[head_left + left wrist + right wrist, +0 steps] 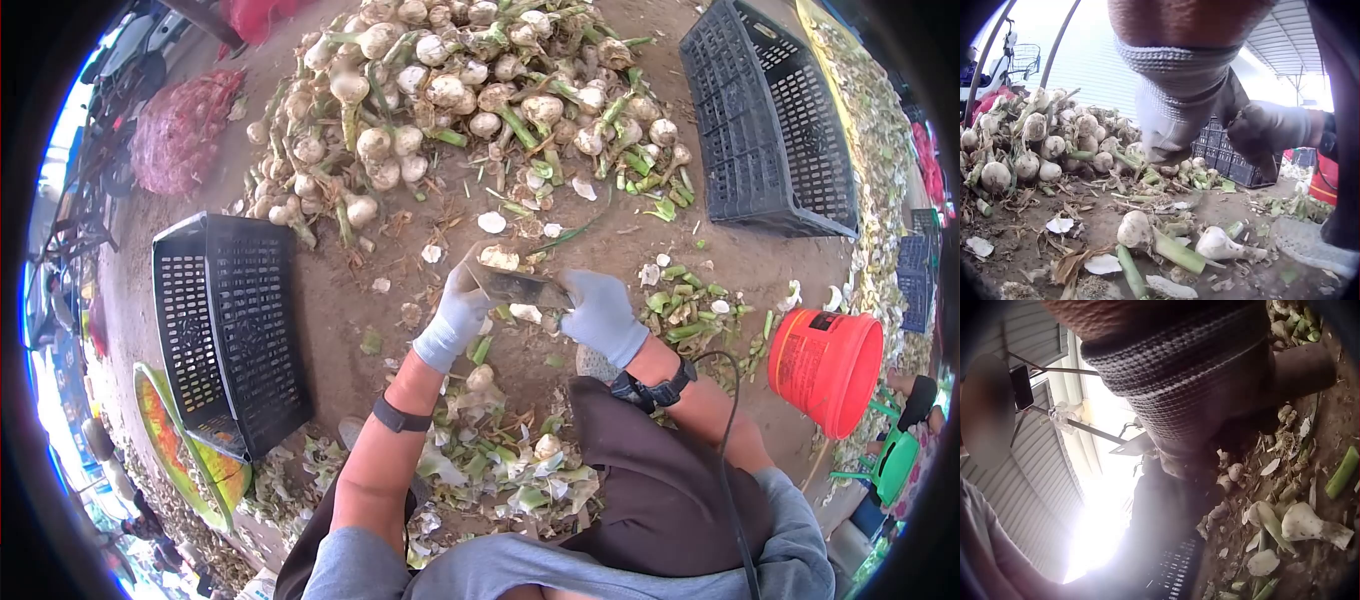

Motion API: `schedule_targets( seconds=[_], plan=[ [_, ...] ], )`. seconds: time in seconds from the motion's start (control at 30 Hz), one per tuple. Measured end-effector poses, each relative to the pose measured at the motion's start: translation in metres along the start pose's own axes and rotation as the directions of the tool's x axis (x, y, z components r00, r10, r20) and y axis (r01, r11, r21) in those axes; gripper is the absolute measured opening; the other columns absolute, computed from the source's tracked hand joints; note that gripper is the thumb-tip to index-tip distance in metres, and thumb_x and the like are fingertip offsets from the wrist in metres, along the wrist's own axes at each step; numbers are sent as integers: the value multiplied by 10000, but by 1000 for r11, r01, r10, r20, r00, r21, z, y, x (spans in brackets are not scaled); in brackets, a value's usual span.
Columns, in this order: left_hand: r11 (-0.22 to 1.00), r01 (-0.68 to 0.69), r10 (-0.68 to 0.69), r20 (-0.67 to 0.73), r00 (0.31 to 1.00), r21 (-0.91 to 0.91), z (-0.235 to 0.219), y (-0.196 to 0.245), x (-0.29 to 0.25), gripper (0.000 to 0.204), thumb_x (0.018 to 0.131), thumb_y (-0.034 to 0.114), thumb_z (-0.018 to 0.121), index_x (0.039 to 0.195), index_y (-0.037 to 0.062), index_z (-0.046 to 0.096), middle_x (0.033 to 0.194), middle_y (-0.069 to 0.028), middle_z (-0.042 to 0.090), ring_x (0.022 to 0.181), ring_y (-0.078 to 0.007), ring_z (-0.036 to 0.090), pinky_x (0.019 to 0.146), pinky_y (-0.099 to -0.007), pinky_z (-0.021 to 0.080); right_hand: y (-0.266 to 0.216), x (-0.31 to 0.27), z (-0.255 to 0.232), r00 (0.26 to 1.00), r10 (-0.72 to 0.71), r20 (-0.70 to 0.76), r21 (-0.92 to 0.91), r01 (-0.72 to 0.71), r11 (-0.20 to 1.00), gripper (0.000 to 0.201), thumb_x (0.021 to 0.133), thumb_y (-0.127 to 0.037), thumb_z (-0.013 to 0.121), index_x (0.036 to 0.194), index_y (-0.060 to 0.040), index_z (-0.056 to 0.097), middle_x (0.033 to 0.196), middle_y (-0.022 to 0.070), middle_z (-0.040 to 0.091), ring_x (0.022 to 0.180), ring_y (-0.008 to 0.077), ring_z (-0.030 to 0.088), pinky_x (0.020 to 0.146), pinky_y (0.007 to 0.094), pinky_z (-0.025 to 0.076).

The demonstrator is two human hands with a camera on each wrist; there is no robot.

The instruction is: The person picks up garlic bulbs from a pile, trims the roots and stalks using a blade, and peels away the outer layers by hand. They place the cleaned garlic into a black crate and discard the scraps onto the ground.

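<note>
Both hands wear pale knit gloves and meet in front of the body over the ground. My right hand (600, 315) grips a knife (522, 290) with a broad, dark blade that spans the space between the hands. At the blade's other end, the fingers of my left hand (460, 312) curl round its edge. In the left wrist view the left hand (1175, 122) hides most of what it holds. Under it, trimmed garlic bulbs (1215, 244) and cut green stems (1175, 249) lie on the dirt. A light blade corner (1134, 445) pokes out beside the right hand in the right wrist view.
A large heap of garlic (440, 90) lies ahead. Black plastic crates (255, 330) stand at left and right (750, 130). A red bucket (825, 370) sits to the right, near a green stool (890, 465). Peelings (500, 460) and stem cuttings (685, 305) litter the ground.
</note>
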State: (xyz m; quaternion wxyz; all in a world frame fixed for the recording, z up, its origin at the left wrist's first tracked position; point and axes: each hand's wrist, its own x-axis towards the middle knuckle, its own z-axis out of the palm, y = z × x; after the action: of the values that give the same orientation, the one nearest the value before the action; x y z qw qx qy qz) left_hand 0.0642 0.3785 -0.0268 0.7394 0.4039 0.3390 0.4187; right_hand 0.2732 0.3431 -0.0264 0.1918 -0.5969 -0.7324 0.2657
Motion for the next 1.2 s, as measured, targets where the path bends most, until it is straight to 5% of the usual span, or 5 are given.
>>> schedule_targets(
  seconds=[0.13,0.7,0.8,0.97,1.2],
  plan=[
    [758,-184,150,108,983,626,-4,4,11,551,773,37,709,1277,66,489,1159,-38,591,1041,-103,563,893,-283,495,-2,-7,-7,999,-30,-14,-81,28,996,263,641,-200,690,854,-84,586,799,131,628,745,353,632,655,459,496],
    [937,115,-76,-128,989,329,19,-19,3,460,815,137,714,1207,2,515,887,-25,633,811,-71,580,710,-250,503,-11,-7,3,945,-257,-201,-259,202,945,282,646,-200,725,818,-116,518,762,79,533,647,291,591,595,422,458],
    [884,-222,257,-31,966,411,31,-18,-3,447,768,53,701,1174,-4,521,891,-14,639,775,-71,586,683,-230,494,-6,-6,4,953,-188,-239,-228,133,965,237,692,-194,694,836,-116,522,766,85,538,643,300,595,584,435,465],
    [780,114,-88,-73,993,615,43,8,-7,424,650,18,664,1060,27,555,944,-53,599,863,-124,576,716,-295,472,55,7,-13,919,377,112,-125,-363,923,292,757,-315,698,791,-46,591,724,171,635,692,362,642,617,448,505],
    [302,-252,583,31,812,919,47,15,5,358,661,-46,632,994,21,517,935,-77,518,872,-224,538,820,-330,457,30,-19,-5,968,248,-32,118,-242,963,256,735,-228,731,829,-13,627,724,211,610,661,360,617,604,407,478]
  ],
)
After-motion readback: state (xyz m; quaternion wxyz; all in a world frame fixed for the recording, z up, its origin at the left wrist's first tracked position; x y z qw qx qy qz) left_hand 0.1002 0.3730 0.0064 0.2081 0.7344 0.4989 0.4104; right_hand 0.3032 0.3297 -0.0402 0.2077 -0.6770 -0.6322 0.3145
